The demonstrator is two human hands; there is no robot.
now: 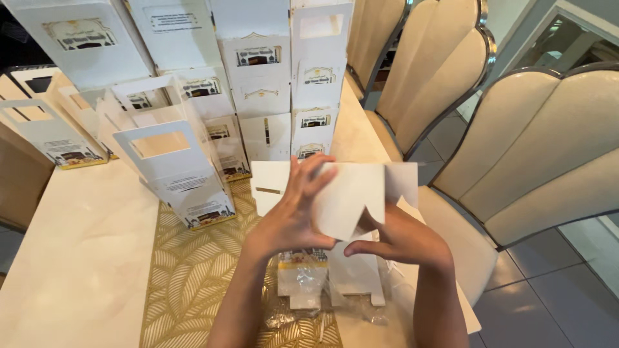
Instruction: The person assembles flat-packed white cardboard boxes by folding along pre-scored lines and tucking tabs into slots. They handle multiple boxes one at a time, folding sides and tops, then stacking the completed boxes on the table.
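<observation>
The flat box (pixel 348 193) is held above the near table edge, between both hands, with its bottom flaps toward the camera. It is white card, partly opened; a notched flap hangs at its lower right and a slot shows in the panel at its left.

The left hand (pixel 293 216) grips the box from the left, fingers spread across the front panel, thumb behind and hidden. The right hand (pixel 403 241) holds it from below and the right, thumb and forefinger closed on the lower flap edge. Both hands are clasped on the box; neither is free.

Judged step: folding the base flaps of 1 box. The flaps are not yet interlocked. The next move would call for a steady hold on the body with the left hand while the right presses the notched flap inward, square to the panel, without creasing the card.

Under the hands lies a clear plastic bag (pixel 303 283) with more flat blanks (pixel 354 274) on top of it, touching the gold runner (pixel 193 270). Beyond, finished boxes (pixel 180 174) with handle cut-outs stand upright in rows across the table (pixel 77 258), some leaning on one another. 3 cream chairs (pixel 535 161) stand to the right of the table.
</observation>
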